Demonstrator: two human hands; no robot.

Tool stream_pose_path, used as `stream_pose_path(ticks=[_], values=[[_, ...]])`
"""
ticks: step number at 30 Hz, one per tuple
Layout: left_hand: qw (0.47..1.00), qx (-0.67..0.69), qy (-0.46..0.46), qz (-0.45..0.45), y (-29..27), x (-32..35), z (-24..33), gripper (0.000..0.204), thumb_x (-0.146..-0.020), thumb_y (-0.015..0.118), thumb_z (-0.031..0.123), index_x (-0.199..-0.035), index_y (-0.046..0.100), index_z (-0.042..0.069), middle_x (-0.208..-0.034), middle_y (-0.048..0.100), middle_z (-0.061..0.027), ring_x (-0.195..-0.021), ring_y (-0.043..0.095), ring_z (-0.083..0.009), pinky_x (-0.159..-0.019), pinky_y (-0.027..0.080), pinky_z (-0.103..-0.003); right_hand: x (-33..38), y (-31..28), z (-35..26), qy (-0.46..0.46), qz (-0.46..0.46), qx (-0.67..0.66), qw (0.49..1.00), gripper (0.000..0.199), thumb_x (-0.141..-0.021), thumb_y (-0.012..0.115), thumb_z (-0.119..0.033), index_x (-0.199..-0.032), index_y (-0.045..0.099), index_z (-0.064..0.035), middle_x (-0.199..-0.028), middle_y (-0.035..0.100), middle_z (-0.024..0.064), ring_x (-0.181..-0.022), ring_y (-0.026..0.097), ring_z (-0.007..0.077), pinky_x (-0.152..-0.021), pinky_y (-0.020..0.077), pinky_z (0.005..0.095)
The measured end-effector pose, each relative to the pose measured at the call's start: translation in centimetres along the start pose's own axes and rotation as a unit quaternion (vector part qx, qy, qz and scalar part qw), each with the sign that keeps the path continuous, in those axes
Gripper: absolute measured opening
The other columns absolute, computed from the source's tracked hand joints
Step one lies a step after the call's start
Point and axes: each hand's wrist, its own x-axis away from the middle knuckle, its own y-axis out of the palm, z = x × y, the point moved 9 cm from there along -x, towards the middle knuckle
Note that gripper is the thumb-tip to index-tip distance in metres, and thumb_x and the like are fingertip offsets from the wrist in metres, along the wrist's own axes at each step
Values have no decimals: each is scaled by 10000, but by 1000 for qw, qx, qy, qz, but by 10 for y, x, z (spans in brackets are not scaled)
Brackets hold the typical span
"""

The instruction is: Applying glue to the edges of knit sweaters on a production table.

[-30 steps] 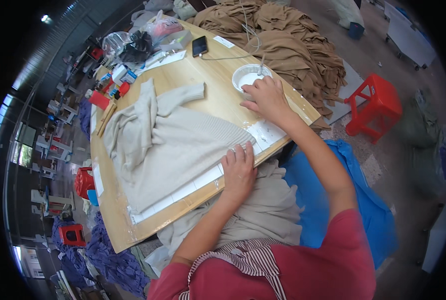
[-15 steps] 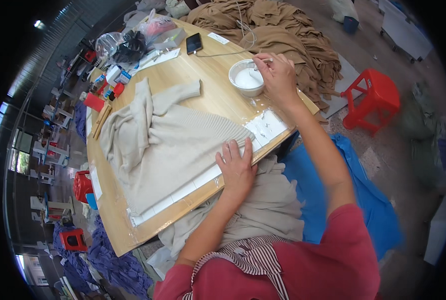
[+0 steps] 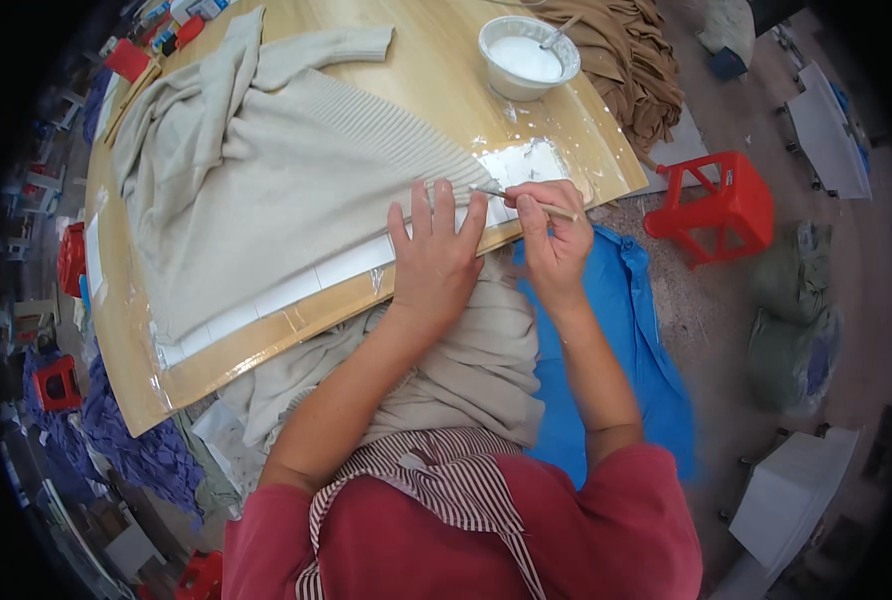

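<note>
A cream knitted sweater (image 3: 266,190) lies spread over the table, its ribbed hem running toward the front edge. My left hand (image 3: 434,265) rests on it near that edge, fingers spread and pressing lightly. In my right hand (image 3: 556,245) is a thin wooden-handled brush (image 3: 563,213), held like a pen. Its tip touches or nearly touches the corner of the ribbed hem, just right of my left fingers. Beyond, a white plastic tub (image 3: 502,82) holds white paste, with a thin stick-like tool (image 3: 560,32) leaning in it.
Cream knit fabric (image 3: 466,370) hangs below the wooden table (image 3: 436,60). A red stool (image 3: 731,210) and blue sheeting (image 3: 606,350) are on the right. Brown garments (image 3: 631,70) are heaped behind the tub. Small bottles and red items (image 3: 181,30) stand far left.
My right hand has come from the tub down to the sweater's hem, bringing the brush. My left hand stays flat at the sweater's edge. The whole view has shifted.
</note>
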Motion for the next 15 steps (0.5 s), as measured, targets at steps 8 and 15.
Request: stream_pose_path(ticks=[8,15], values=[[1000,-17,-6,11,9,7,-6,777,-646,808,239,-1349,488,158,-1358,446,-213,-1283,388,-407,-1023,298,-576,-6,14,11,94,11,-150,984,132,-923,612,-96,-849,671,-4,-846,661,72,-774,602,160,-727,460,291],[997,26,31,62,10,4,-3,470,-823,579,170,-1272,549,34,-1254,521,-252,-1235,441,-474,-1003,325,-619,-6,48,-17,93,-99,-152,979,189,-984,554,-118,-982,649,45,-898,649,52,-811,613,111,-765,478,238]])
